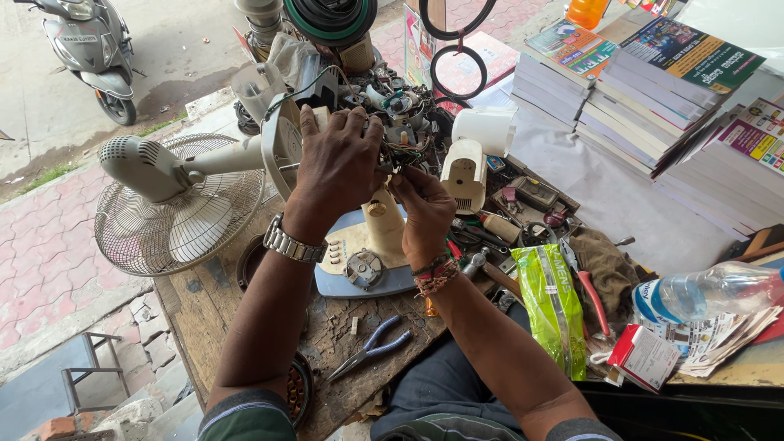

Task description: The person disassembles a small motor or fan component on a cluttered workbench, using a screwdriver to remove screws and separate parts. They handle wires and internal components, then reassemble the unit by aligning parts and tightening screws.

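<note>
Green and glossy, a long plastic packet (552,306) lies on the worn wooden worktop (204,310) just right of the person's right forearm. Beside it, at the worktop's right edge, sits a small red-and-white carton (645,357), with a clear plastic bottle (706,292) bearing a blue label lying on its side above a sheaf of printed leaflets (727,339). Stacks of books (653,102) with bright covers fill the upper right, and an orange bottle (586,11) stands behind them.

Both hands are raised over the middle of the worktop. The left hand (336,163), a metal watch on its wrist, has its fingers spread and curled around a bundle of coloured wires (402,155) at the neck of a dismantled fan. The right hand (425,208), with thread bands at the wrist, pinches the same wires between thumb and fingertips just below.

The fan's cream stand base (367,257) with its control panel lies under the hands; its caged fan head (167,204) lies tipped to the left. One pair of blue-handled pliers (371,349) rests near the front edge, and one red-handled tool (594,298) lies by the green packet. One scooter (90,49) is parked on the street.
</note>
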Demonstrator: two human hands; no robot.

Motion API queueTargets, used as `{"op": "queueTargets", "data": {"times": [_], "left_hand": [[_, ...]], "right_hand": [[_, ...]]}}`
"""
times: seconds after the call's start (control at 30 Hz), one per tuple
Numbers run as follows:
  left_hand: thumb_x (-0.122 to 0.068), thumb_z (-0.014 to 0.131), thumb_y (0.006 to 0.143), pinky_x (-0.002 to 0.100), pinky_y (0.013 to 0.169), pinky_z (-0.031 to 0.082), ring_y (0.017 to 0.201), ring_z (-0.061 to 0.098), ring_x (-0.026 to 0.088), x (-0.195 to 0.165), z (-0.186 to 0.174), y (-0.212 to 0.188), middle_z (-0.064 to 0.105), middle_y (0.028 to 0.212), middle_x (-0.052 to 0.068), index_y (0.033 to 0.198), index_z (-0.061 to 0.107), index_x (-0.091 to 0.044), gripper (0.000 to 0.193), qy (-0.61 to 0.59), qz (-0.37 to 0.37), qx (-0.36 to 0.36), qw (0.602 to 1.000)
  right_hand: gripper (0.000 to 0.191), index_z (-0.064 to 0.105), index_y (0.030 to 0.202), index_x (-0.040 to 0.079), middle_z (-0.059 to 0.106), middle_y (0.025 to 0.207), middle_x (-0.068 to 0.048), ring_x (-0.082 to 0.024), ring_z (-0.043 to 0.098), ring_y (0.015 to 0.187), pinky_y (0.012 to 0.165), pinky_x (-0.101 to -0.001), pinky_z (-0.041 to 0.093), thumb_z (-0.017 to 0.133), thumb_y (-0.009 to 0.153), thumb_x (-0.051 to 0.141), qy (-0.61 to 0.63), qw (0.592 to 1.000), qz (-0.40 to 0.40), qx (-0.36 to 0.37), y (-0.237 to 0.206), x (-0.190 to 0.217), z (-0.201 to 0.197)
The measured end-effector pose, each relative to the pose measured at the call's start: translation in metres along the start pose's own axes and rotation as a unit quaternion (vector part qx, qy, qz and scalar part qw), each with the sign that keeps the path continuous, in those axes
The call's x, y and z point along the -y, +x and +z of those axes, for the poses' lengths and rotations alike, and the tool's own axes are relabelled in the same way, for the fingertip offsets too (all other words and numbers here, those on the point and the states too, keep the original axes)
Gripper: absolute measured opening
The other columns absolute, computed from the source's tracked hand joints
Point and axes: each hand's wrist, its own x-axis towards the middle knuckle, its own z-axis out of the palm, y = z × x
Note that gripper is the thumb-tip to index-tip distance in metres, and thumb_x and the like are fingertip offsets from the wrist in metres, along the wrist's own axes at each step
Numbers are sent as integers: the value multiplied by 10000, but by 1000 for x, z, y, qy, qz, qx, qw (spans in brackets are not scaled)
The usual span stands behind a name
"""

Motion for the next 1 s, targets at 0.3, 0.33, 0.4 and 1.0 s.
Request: {"op": "queueTargets", "data": {"times": [0.3, 0.33, 0.4, 1.0], "left_hand": [[-432, 849, 744, 780, 1056, 279, 1258, 543, 347, 0, -1, -2, 604, 1300, 171, 1342, 600, -59, 747, 4, 8, -7, 1000], [-433, 850, 738, 778, 1053, 280, 1256, 543, 348, 0, -1, -2, 603, 1299, 172, 1341, 599, -57, 754, 4, 9, -9, 1000], [-435, 847, 741, 777, 1052, 282, 1252, 544, 349, 1, -2, -2, 602, 1295, 169, 1333, 600, -59, 743, 4, 10, -4, 1000], [-397, 878, 703, 780, 1033, 296, 1272, 539, 306, 2, -2, -4, 591, 1351, 146, 1362, 588, -80, 787, -6, 24, -14, 1000]], "right_hand": [[297, 664, 1172, -61, 739, 1057, -137, -178, 728, 937, 852, -297, 623, 750, 887, -65, 18, 1000, 12, 6, -2, -1, 1], [295, 666, 1174, -62, 739, 1058, -136, -175, 727, 940, 853, -295, 620, 750, 891, -65, 16, 1000, 7, 13, -1, 0, 1], [291, 669, 1179, -62, 740, 1058, -133, -168, 724, 945, 856, -290, 615, 749, 900, -64, 12, 1000, -3, 27, -1, 0, -1], [335, 678, 1247, -27, 738, 1112, -78, -142, 697, 1012, 922, -276, 580, 734, 917, -15, -87, 995, 19, 54, -11, 12, -11]]}}
